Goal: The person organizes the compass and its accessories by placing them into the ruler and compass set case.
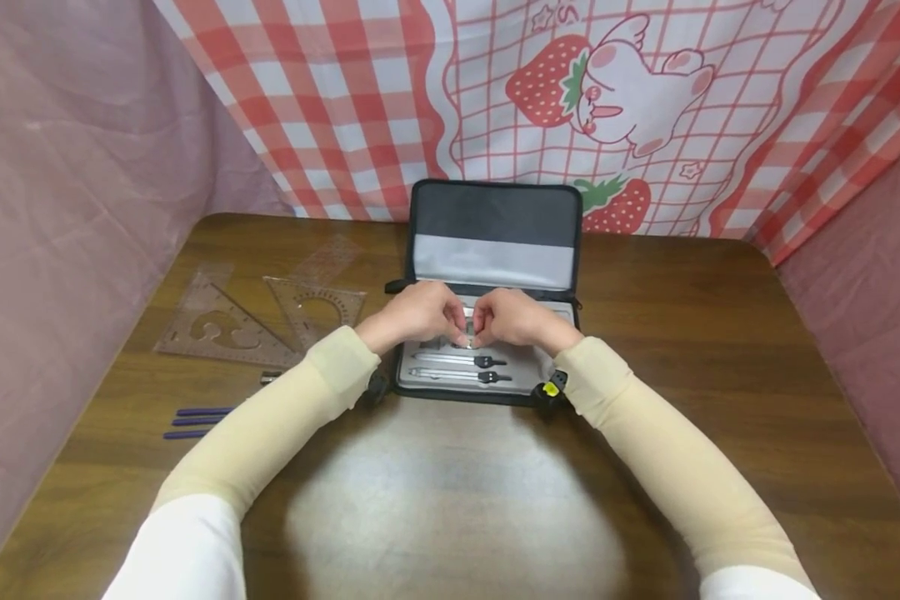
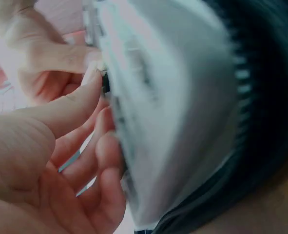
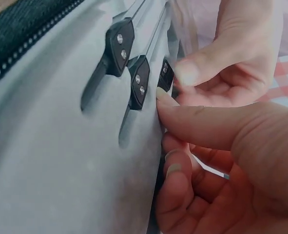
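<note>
Head: open case (image 1: 492, 242) on the surface (image 1: 705, 350); left hand (image 1: 420, 312) and right hand (image 1: 513, 318) meet over its tray, both pinching a small metal piece (image 1: 468, 327). Set squares (image 1: 258, 312) lie left.
Left wrist: blurred, thumb at the tray edge.
Right wrist: fingertips (image 3: 165, 97) beside two compasses (image 3: 129, 63).

the small metal piece (image 1: 468, 332) between the fingertips of the left hand (image 1: 416, 312) and right hand (image 1: 516, 317) is mostly covered by them; its kind cannot be told. left wrist view is heavily blurred: the grey foam tray of the black zip case (image 2: 182, 112) shows no detail. the third black-hinged instrument (image 3: 164, 75) in the right wrist view is half hidden behind the thumbs. the small dark object (image 1: 270, 377) beside the clear set squares is too small to identify.
</note>
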The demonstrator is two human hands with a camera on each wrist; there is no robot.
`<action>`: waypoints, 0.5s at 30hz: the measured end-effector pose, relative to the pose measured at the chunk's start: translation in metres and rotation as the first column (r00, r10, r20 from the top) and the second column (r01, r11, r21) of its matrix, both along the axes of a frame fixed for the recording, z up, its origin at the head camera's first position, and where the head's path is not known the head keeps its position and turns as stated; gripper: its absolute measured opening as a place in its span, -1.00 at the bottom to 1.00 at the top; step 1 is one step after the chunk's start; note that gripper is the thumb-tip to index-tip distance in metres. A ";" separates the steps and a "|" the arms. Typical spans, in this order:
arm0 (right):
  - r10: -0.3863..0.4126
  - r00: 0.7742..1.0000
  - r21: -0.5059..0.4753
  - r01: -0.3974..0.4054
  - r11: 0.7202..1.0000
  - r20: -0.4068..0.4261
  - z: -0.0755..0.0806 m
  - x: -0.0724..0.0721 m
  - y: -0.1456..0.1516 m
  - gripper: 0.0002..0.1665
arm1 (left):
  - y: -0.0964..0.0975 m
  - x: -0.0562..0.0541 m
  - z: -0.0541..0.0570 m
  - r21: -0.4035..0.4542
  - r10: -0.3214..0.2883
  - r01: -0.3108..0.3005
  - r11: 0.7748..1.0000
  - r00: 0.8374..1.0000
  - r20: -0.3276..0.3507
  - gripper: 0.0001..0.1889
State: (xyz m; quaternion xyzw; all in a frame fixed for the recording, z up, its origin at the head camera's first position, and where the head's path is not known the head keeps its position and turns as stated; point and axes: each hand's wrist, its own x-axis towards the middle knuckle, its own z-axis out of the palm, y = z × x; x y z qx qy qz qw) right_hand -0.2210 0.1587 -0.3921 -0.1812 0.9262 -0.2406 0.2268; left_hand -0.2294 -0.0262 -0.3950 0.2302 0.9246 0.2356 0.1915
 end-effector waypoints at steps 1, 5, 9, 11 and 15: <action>0.003 1.000 0.009 -0.003 1.000 0.001 0.001 0.000 -0.001 -0.78 | -0.001 -0.001 0.000 0.008 -0.016 0.016 1.000 1.000 0.008 -0.87; 0.008 1.000 0.023 -0.008 1.000 0.003 0.002 -0.002 0.000 -0.78 | -0.002 -0.004 0.001 0.016 -0.046 0.046 0.999 0.999 -0.001 -0.90; 0.006 1.000 0.012 -0.006 1.000 0.008 0.001 -0.002 0.001 -0.78 | 0.001 -0.003 0.000 0.010 -0.042 0.042 0.999 0.999 -0.018 -0.90; 0.003 1.000 0.003 -0.003 1.000 0.016 0.000 -0.001 0.001 -0.78 | 0.002 -0.002 0.000 0.002 -0.035 0.035 0.999 0.999 -0.022 -0.89; -0.006 1.000 0.003 0.006 1.000 0.023 0.000 -0.001 0.000 -0.78 | 0.000 0.001 -0.002 -0.027 -0.060 0.058 0.998 0.997 -0.054 -0.89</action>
